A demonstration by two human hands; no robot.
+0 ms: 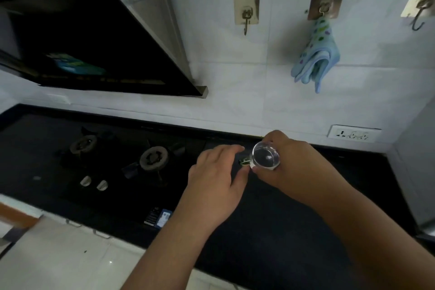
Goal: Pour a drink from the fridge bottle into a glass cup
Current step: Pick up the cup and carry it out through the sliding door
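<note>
The glass cup (266,156) is clear, and the dark surface shows through it. The countertop (270,231) is black. At two o'clock, the cloth (316,54) is pale blue with green and purple dots (others too blurred to name). The wall tiles (235,77) are white. At ten o'clock, the hood (94,30) is glossy black. At three o'clock, the socket (354,134) is white.

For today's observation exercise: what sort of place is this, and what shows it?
Most likely a home kitchen: a gas stove with two burners sits in the dark counter, a range hood hangs above it, and a cloth hangs from a wall hook.
</note>
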